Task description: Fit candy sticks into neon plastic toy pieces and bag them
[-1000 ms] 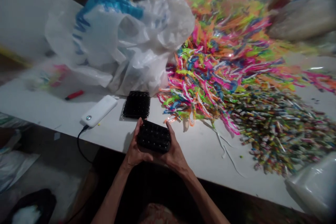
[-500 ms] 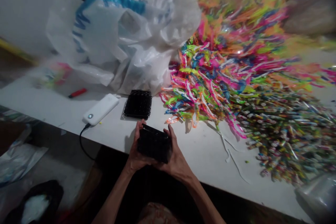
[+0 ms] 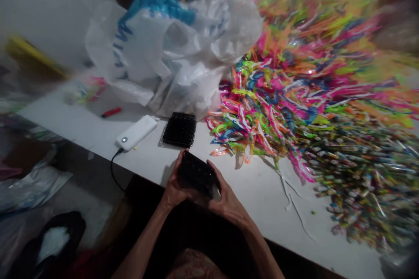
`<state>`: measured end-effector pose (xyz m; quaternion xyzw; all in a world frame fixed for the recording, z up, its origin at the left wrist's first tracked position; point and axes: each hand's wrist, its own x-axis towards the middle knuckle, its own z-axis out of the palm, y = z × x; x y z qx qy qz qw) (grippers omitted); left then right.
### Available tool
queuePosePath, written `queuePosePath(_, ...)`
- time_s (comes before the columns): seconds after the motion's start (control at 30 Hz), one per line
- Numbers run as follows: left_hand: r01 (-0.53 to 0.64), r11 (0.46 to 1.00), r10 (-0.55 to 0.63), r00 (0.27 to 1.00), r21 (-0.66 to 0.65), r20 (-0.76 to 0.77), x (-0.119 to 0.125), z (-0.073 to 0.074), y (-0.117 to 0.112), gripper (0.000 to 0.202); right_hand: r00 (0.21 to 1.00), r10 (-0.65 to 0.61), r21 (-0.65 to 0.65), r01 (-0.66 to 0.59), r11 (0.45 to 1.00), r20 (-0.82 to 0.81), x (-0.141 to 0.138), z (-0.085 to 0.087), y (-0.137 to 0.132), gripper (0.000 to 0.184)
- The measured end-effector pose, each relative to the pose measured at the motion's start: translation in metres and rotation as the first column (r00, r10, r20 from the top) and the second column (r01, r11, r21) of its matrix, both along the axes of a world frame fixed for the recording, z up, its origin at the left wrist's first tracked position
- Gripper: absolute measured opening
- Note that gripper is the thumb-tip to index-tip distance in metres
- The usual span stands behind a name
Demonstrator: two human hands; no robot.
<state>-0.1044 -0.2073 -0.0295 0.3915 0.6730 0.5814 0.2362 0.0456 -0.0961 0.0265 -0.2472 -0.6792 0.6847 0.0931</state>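
Note:
Between my two hands is a dark, box-shaped black object [image 3: 197,175], held above the front edge of the white table [image 3: 252,200]. My left hand [image 3: 176,189] grips its left side, fingers along the far left corner. My right hand [image 3: 223,196] is curled round its right side, thumb near the upper right corner. The exact kind of this object is too dark to make out. Just beyond it lies a flat black mesh-like square [image 3: 179,130] on the table. A white power bank [image 3: 136,133] with a black cable is to the left.
A big white plastic bag [image 3: 183,56] with blue print stands at the back. To the right spread a heap of bright coloured plastic pieces [image 3: 262,109] and a pile of thin patterned sticks [image 3: 363,183]. A red marker-like item [image 3: 111,112] and white strips [image 3: 290,196] lie about.
The view has shifted, so the table's things appear further right. The black object has tilted and turned slightly in my hands, its top surface now showing more. Both hands keep hold.

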Motion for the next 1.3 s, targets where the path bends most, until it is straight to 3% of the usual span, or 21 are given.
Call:
queuePosePath(0.1, -0.035, 0.998, 0.034, 0.999, -0.058, -0.013, 0.0, 0.003, 0.001, 0.107, 1.0, -0.006, -0.085, 0.003, 0.996, -0.03, 0.003, -0.001, 0.004, 0.083)
queuePosePath(0.27, -0.15, 0.983, 0.158, 0.985, -0.109, 0.071, -0.004, 0.021, -0.003, 0.092, 0.998, -0.057, -0.118, 0.056, 0.991, -0.009, -0.016, -0.002, -0.002, 0.089)
queuePosePath(0.43, -0.321, 0.945, 0.32, 0.947, -0.063, -0.024, -0.023, 0.041, -0.026, 0.094, 0.993, 0.05, -0.061, -0.057, 0.997, -0.105, -0.049, 0.013, -0.014, 0.088)
queuePosePath(0.53, -0.318, 0.948, 0.316, 0.946, -0.01, -0.066, -0.028, 0.046, -0.039, 0.1, 0.987, 0.084, -0.048, -0.091, 0.995, -0.135, -0.052, 0.024, -0.019, 0.086)
queuePosePath(0.67, -0.215, 0.977, 0.215, 0.976, 0.003, 0.04, -0.026, 0.044, -0.043, 0.106, 0.989, 0.098, -0.062, -0.105, 0.993, -0.109, -0.048, 0.027, -0.02, 0.085)
queuePosePath(0.77, -0.205, 0.979, 0.206, 0.977, -0.015, 0.062, -0.025, 0.041, -0.04, 0.108, 0.991, 0.088, -0.019, -0.09, 0.996, -0.097, -0.049, 0.023, -0.019, 0.082)
queuePosePath(1.0, -0.143, 0.986, 0.155, 0.977, -0.087, 0.148, -0.031, 0.023, -0.035, 0.113, 0.995, 0.09, 0.085, -0.087, 0.993, -0.034, -0.053, -0.002, -0.018, 0.087)
queuePosePath(1.17, -0.143, 0.983, 0.161, 0.973, -0.117, 0.163, -0.03, 0.018, -0.036, 0.114, 0.996, 0.087, 0.065, -0.085, 0.994, -0.033, -0.053, 0.0, -0.022, 0.089)
queuePosePath(1.3, -0.192, 0.972, 0.207, 0.973, -0.138, 0.101, -0.03, 0.021, -0.037, 0.114, 0.99, 0.122, -0.058, -0.126, 0.99, -0.066, -0.055, 0.004, -0.018, 0.094)
